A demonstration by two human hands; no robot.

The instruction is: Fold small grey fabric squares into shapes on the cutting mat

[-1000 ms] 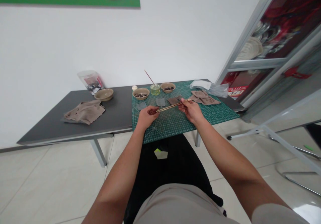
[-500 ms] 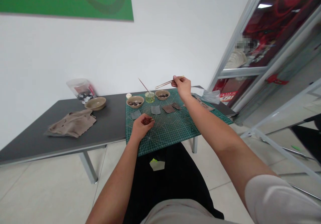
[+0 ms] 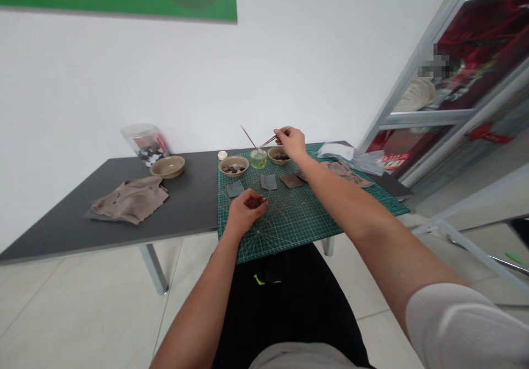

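My right hand (image 3: 291, 140) is closed on thin wooden tweezers (image 3: 270, 140), whose tips reach down to the mouth of a small glass cup (image 3: 258, 160) of yellow-green liquid. A thin stick (image 3: 248, 136) leans in that cup. My left hand (image 3: 248, 209) is pinched over the green cutting mat (image 3: 285, 223), with a small piece at its fingertips too tiny to name. Flanking the cup are one bowl (image 3: 233, 173) of dark and pale pieces and another bowl (image 3: 279, 162) of dark pieces. Two grey squares (image 3: 268, 182) and a brown square (image 3: 291, 180) lie in front.
A small white pot (image 3: 222, 155) stands by the left bowl. Brown cloth (image 3: 349, 175) and a clear plastic bag (image 3: 366, 161) lie at the right. On the dark table (image 3: 182, 209) are another cloth (image 3: 130, 199), a bowl (image 3: 167, 169) and a tilted clear tub (image 3: 144, 143).
My right hand has moved left and lowered the tweezers from above the right bowl to the glass cup. My left hand stays pinched over the mat. The view has shifted slightly.
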